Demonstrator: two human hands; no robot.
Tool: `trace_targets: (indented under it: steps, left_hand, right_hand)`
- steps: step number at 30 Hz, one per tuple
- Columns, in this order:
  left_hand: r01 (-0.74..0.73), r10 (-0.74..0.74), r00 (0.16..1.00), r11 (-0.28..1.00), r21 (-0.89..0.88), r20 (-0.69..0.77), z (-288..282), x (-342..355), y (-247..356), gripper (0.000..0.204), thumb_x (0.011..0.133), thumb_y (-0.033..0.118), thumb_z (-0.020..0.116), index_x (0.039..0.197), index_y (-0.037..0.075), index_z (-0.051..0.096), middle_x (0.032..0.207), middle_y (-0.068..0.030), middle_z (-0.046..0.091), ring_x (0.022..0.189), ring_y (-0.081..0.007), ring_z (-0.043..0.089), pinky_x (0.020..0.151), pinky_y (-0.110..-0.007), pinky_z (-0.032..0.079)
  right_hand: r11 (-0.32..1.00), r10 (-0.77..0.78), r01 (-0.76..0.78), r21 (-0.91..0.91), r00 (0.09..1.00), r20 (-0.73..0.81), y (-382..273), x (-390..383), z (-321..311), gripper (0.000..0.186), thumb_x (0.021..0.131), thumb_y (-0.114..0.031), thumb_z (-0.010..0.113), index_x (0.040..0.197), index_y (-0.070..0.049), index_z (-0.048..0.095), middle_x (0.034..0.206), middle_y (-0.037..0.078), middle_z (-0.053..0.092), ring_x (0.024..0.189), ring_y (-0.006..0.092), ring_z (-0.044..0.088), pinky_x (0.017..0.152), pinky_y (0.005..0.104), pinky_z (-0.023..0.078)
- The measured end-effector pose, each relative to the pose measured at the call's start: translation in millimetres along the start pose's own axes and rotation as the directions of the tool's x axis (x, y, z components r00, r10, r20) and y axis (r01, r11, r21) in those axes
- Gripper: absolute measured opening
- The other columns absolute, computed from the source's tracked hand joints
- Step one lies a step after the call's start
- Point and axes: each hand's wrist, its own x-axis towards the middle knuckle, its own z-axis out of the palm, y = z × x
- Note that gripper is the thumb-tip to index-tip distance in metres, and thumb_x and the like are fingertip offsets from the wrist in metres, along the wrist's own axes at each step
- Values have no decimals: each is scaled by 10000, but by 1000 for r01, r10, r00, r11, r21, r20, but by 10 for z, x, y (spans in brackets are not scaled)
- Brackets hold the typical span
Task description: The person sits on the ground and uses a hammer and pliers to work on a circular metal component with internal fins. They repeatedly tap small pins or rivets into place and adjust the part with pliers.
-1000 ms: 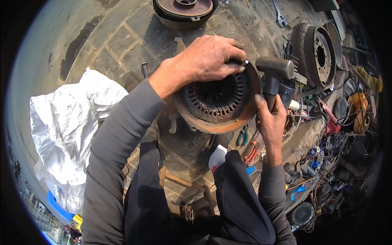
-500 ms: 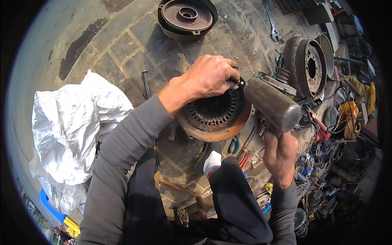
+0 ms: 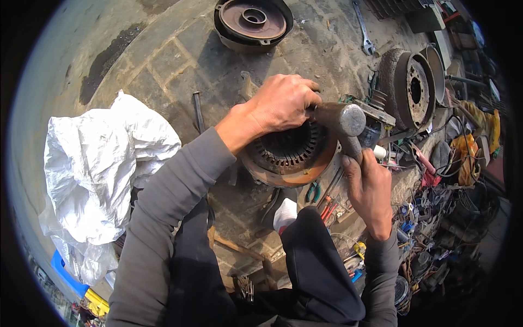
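My right hand grips the short handle of a heavy hammer. The hammer's head lies close to the fingers of my left hand, over the far right rim of the motor stator. Those left fingers are closed in a pinch; what they hold is hidden behind the knuckles and the hammer head. Below them, the round motor stator sits on the ground, its rusty orange housing around a ring of dark slots. My left hand and the hammer cover its far side.
Beyond it stands a round motor end cover. A wrench and a steel bar lie on the paving. A rusty wheel drum stands right, above piled scrap. White sacking is at left; pliers lie near my foot.
The hammer has swung down and left, and its head has turned so one round face shows. My right hand has shifted slightly up with it. My left hand stays nearly in place.
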Motion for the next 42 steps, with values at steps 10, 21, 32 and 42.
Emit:
trace_targets:
  steps: [10,21,32,42]
  left_hand:
    - [8,-8,1000,1000,-9,-10,-35,0,-5,270,830,233,881,1080,133,853,1325,-136,795,1168,-371,765,931,-475,639]
    - [49,-50,996,999,16,67,-47,-15,26,268,846,266,896,1058,111,847,1331,-138,790,1168,-372,761,929,-471,628]
    - [63,-63,998,998,3,30,-37,-1,2,277,815,213,883,1064,94,859,1298,-142,805,1128,-363,776,903,-472,639]
    - [79,-79,996,997,-4,31,-29,-4,15,262,791,147,838,1039,62,851,1307,-140,803,1107,-379,780,907,-477,641]
  right_hand:
    - [980,102,-72,-185,982,161,-23,28,-27,156,1063,-121,734,1166,-21,673,870,222,728,791,450,732,680,471,570]
    - [994,30,-21,-110,996,83,31,-23,68,157,1060,-124,740,1102,-8,644,790,206,680,672,424,689,595,419,528]
    - [996,48,-41,-78,995,90,13,7,98,146,1066,-136,740,1053,-9,669,780,210,687,630,402,666,595,422,527]
    - [1000,22,-22,14,1000,4,64,-37,142,156,1073,-134,743,1090,3,669,767,178,671,623,322,678,602,395,522]
